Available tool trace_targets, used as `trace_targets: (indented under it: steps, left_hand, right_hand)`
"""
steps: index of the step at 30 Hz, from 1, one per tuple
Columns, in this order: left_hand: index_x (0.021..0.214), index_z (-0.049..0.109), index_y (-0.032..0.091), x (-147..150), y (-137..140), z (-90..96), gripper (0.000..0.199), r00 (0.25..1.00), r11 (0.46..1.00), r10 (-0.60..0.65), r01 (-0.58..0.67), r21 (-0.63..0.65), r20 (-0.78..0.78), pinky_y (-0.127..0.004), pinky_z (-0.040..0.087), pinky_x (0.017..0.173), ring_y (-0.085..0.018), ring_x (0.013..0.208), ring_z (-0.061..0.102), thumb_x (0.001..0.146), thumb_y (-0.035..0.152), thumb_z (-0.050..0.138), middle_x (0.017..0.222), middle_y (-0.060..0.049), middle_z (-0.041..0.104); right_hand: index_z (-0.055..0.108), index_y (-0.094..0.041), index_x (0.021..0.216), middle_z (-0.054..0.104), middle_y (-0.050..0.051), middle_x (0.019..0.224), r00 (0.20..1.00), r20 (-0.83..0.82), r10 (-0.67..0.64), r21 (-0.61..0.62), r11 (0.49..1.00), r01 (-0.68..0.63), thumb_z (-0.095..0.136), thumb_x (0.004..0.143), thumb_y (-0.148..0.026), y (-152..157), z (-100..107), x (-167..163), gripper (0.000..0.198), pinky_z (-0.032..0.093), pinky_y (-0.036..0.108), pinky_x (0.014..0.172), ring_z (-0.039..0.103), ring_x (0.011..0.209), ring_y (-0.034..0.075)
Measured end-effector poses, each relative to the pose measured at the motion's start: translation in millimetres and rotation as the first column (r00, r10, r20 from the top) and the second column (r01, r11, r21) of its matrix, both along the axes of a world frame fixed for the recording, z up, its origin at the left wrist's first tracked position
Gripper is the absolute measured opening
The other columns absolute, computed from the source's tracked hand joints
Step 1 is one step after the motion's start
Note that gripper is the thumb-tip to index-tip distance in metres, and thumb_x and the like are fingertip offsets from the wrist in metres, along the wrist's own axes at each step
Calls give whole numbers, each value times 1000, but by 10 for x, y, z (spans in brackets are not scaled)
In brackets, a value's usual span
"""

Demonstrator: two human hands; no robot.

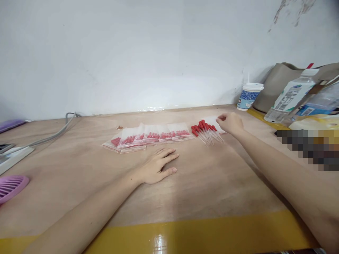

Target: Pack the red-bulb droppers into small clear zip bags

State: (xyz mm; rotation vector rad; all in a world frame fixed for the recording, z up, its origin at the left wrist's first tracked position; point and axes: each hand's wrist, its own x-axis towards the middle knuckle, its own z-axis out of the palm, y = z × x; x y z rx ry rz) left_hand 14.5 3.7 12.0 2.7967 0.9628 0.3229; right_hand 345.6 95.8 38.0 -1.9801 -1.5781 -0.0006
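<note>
Yellow tape [201, 233] edges the near side of the wooden table [143, 204] in the head view. The left hand [159, 165] lies palm down, fingers spread, gripping nothing. The right hand [231, 122] is curled beside a white sheet or bag [212, 120]; whether it pinches anything cannot be told. Roughly six overlapping bags [156, 139] look already filled, red showing inside; to their right, a dozen or more red-topped droppers [205, 129] lie loose, apparently unbagged. One cup [249, 97] and one bottle [292, 95] sit far right.
</note>
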Motion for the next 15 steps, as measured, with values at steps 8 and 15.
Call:
trace_targets:
  steps: [8, 15]
  left_hand:
    - [135, 41, 23, -7, -6, -12, 53, 1000, 1000, 1, -1, -24, 20, -49, 28, 107, -27, 131, 33, 89, 49, 42, 143, -10, 36]
    - [136, 40, 22, 4, -21, 3, 53, 1000, 1000, 6, -7, -25, -18, -49, 28, 107, -27, 132, 32, 90, 49, 40, 143, -11, 35]
  right_hand:
    - [71, -16, 82, 66, 18, 96, 976, 17, -217, -298, 931, 212, 62, 72, -44, 177, -339, 314, 31, 46, 41, 71, 61, 92, 33]
    - [65, -10, 92, 57, 23, 108, 965, -12, -262, -66, 963, 261, 48, 83, -34, 133, -278, 231, 31, 43, 45, 75, 57, 97, 35]
